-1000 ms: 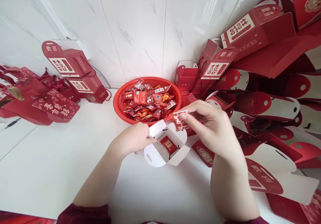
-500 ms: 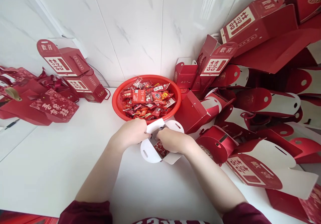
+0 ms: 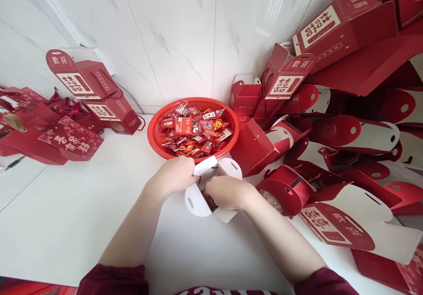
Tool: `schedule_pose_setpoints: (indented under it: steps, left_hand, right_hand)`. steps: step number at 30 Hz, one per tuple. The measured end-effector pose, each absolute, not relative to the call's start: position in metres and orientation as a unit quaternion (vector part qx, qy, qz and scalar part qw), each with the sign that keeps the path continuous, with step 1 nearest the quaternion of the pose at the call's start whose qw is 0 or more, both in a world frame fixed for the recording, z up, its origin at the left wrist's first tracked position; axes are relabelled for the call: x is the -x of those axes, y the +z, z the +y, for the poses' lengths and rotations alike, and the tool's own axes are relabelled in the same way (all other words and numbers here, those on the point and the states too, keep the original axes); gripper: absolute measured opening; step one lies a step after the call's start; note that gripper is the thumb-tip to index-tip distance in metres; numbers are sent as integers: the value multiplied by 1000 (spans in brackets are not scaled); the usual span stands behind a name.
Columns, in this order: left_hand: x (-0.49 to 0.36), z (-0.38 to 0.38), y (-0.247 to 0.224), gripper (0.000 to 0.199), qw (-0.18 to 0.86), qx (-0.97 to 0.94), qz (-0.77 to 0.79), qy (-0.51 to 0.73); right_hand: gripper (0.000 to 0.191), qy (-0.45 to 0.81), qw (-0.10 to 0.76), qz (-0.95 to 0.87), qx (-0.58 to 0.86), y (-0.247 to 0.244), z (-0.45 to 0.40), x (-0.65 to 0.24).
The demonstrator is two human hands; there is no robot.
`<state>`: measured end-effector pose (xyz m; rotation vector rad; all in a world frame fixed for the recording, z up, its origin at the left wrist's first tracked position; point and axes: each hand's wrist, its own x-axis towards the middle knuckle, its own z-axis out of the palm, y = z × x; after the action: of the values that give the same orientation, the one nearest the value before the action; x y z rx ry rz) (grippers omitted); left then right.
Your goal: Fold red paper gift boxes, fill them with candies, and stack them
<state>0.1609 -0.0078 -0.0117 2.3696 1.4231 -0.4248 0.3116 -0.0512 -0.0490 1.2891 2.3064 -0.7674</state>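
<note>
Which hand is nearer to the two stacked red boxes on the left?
Left. The left hand grips the open box, to the right of the stacked boxes; the right hand is farther right, reaching into that box.

Bright — glare on upper tiles point(image 3: 277, 6) — edges stretched

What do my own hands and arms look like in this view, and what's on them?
Both hands, left and right, are bare: I see no gloves, rings, bracelets or watch. The fingers are partly hidden by the box. Each arm has a plain dark maroon sleeve, with the forearm uncovered below it. No cables or markings show on either arm.
</note>
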Motion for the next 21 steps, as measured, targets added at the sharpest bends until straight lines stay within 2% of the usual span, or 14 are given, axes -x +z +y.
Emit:
schedule_pose_setpoints:
  steps: [6,12,15,17,19,21]
  left_hand:
    - [-158,-7,-15,30,153,-837,503,-150]
    - [-149,-6,-9,31,187,-824,515,-140]
    - [-134,-6,3,36,228,-814,523,-107]
    - [-122,-3,10,36,229,-814,531,-55]
    - [-111,6,12,37,176,-805,566,21]
    - [-103,21,6,34,77,-779,616,89]
  right_hand:
    - [22,-266,192,841,-431,-50,-50,-298]
    - [26,-272,124,857,-420,-44,-54,-310]
    - [28,-269,35,868,-415,-29,-57,-328]
    - [29,-255,-81,857,-441,-18,-60,-342]
    - [29,-226,-182,828,-480,-9,-63,-353]
    - [28,-196,-238,803,-511,-4,-65,-360]
